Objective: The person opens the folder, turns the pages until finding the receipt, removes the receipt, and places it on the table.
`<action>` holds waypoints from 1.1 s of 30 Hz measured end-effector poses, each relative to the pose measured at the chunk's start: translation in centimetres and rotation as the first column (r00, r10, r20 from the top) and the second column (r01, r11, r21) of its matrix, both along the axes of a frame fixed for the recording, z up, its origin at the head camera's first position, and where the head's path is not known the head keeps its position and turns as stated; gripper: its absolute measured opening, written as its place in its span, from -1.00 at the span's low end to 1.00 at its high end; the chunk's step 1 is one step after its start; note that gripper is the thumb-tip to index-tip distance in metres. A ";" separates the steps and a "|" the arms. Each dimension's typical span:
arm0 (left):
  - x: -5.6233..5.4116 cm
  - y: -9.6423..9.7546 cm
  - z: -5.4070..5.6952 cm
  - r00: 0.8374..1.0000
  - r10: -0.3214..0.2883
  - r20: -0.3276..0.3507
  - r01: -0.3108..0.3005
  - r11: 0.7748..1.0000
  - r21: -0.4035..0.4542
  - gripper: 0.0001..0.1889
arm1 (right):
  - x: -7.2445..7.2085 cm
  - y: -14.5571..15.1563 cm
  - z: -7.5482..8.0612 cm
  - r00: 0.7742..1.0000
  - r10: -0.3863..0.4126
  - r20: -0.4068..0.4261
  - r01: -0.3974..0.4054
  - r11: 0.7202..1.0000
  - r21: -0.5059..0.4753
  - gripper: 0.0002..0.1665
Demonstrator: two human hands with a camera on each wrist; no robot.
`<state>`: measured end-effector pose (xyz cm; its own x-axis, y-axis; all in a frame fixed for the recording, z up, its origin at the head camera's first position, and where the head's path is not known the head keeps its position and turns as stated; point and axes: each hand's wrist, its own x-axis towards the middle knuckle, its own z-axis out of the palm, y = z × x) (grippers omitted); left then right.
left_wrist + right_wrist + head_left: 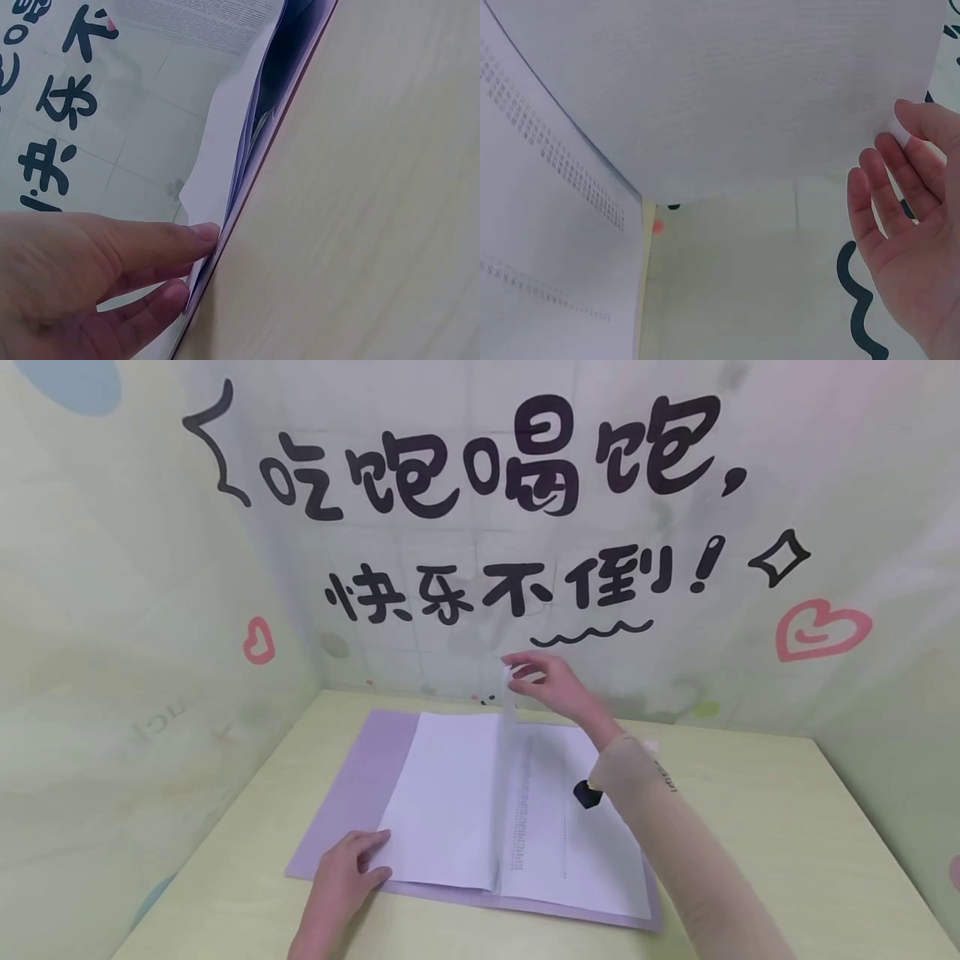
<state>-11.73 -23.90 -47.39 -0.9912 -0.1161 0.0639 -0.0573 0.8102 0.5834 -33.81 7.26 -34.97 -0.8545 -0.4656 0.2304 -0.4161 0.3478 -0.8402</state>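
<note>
A purple folder (352,793) lies spread open with white pages (450,793) inside. My right hand (547,681), raised above the middle of the folder, pinches the top corner of one sheet (742,97) between thumb and forefinger. That sheet stands upright, seen nearly edge-on in the head view. On the right side lies a printed page (540,827) with columns of small text. My left hand (347,877) rests at the lower left corner of the left page. In the left wrist view its fingertips touch the stacked page edges (232,172) near the folder's border.
The folder is on a pale wood-grain table (765,827). A printed cloth (420,543) with black lettering and pink hearts hangs behind the table and along its sides. A small black object (587,793) shows beside the right sleeve (675,827).
</note>
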 end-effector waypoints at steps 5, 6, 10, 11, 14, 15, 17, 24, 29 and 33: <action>0.0 0.0 -0.1 1.000 0.013 -0.006 -0.013 0.999 0.030 -0.40 | 0.2 -2.2 -1.2 1.000 0.024 -0.002 -0.024 0.999 -0.031 -0.42; 0.0 0.0 -0.1 1.000 0.017 -0.010 -0.016 0.999 0.038 -0.38 | 0.2 -2.5 -1.5 1.000 0.029 0.001 -0.029 0.999 -0.037 -0.40; 0.1 -0.1 -0.3 1.000 0.019 -0.017 -0.017 0.997 0.079 -0.32 | 0.3 -3.7 -2.4 0.999 0.042 0.011 -0.041 0.998 -0.053 -0.32; 0.1 -0.1 -0.3 1.000 0.018 -0.015 -0.016 0.996 0.087 -0.31 | 0.4 -4.0 -2.7 0.999 0.045 0.009 -0.044 0.998 -0.047 -0.30; 0.1 -0.1 -0.4 1.000 0.016 -0.005 -0.016 0.994 0.107 -0.29 | 0.5 -4.8 -3.4 0.998 0.059 0.003 -0.059 0.998 -0.027 -0.22; 0.1 -0.1 -0.4 1.000 0.015 -0.001 -0.015 0.993 0.113 -0.28 | 0.6 -5.2 -3.6 0.998 0.069 0.001 -0.069 0.997 -0.016 -0.18; 0.1 -0.1 -0.4 1.000 0.019 0.004 -0.019 0.992 0.121 -0.26 | 0.7 -5.8 -4.0 0.996 0.085 -0.007 -0.085 0.996 0.018 -0.12; -0.1 -0.4 -0.7 1.000 0.022 0.014 -0.024 0.989 0.146 -0.16 | 0.5 -7.8 -5.4 0.990 0.110 -0.085 -0.094 0.980 0.173 0.08; -0.2 -0.7 -0.6 0.999 0.030 0.026 -0.034 0.983 0.178 -0.11 | 0.3 -9.0 -6.6 0.984 0.146 -0.102 -0.119 0.966 0.229 0.16; -0.1 -0.8 -0.6 1.000 0.024 0.018 -0.027 0.981 0.193 -0.09 | 0.3 -10.0 -7.9 0.980 0.173 -0.101 -0.141 0.953 0.268 0.21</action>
<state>-11.78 -24.73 -48.02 -0.9884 -0.1499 0.0222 -0.0869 0.6803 0.7278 -33.55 -2.73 -42.83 -0.7386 -0.6491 0.1821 -0.5763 0.4678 -0.6701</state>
